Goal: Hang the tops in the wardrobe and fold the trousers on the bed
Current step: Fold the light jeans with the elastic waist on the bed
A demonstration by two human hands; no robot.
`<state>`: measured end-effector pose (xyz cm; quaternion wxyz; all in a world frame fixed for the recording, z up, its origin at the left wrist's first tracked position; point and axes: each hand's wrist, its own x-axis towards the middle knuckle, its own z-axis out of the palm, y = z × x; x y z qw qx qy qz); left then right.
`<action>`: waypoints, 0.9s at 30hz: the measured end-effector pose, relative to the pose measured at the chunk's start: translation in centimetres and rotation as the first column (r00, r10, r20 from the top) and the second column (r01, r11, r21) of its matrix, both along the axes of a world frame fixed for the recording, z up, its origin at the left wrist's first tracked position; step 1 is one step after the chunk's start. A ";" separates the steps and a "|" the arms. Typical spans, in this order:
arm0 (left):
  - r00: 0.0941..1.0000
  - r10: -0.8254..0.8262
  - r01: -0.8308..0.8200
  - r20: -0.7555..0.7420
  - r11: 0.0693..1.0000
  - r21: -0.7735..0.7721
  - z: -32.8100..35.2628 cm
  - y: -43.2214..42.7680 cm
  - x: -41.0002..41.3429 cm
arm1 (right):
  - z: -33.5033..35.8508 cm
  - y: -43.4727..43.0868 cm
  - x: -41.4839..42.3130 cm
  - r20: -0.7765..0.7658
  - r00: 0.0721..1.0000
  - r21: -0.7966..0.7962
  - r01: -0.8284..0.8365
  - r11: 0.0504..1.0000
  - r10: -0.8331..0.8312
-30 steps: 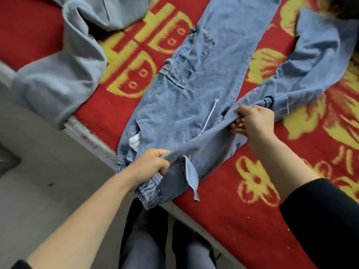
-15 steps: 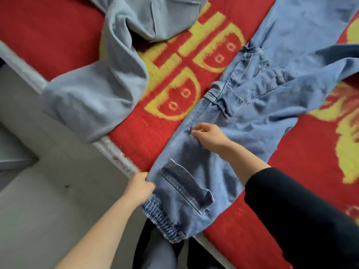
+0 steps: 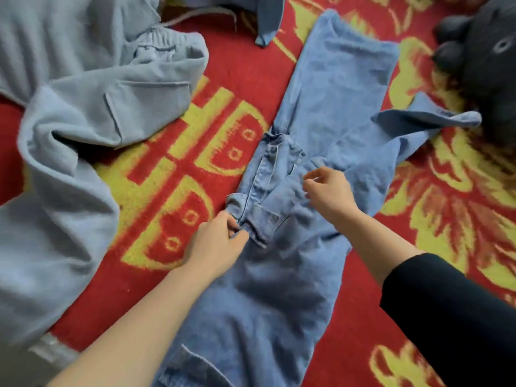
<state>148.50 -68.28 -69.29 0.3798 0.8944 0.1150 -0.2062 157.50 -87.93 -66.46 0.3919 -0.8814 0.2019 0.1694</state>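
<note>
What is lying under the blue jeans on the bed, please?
The red and yellow blanket shows on either side of the blue jeans, so they lie on it. Whether anything else sits beneath cannot be seen: the denim covers it.

Bed [image 3: 53, 351] under a red and yellow blanket [image 3: 229, 88].
Denim trousers [image 3: 329, 113] lie along the middle, pale grey-blue trousers [image 3: 69, 169] reach its near left edge (dark plush toy [image 3: 485, 60] far right).

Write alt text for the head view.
The left hand pinches the corner of a cargo pocket on blue denim trousers on a red bed cover; the right hand, loosely curled, is beside the pocket. A pale grey garment lies crumpled at left.
</note>
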 end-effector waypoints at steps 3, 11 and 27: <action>0.978 -0.119 0.102 0.174 0.989 0.103 -0.4 -2.8 4.3 | -0.3 -4.3 4.0 0.137 0.986 -0.195 0.122 0.973 -0.097; 0.872 -0.393 0.341 0.292 0.915 0.214 -3.8 -8.4 12.7 | -3.4 -13.2 12.0 0.139 0.938 -0.250 0.344 0.905 -0.318; 0.936 -0.192 0.258 0.295 0.945 -0.203 -4.6 -8.9 15.3 | -2.1 -20.6 22.1 0.303 0.556 0.123 0.783 0.610 -0.774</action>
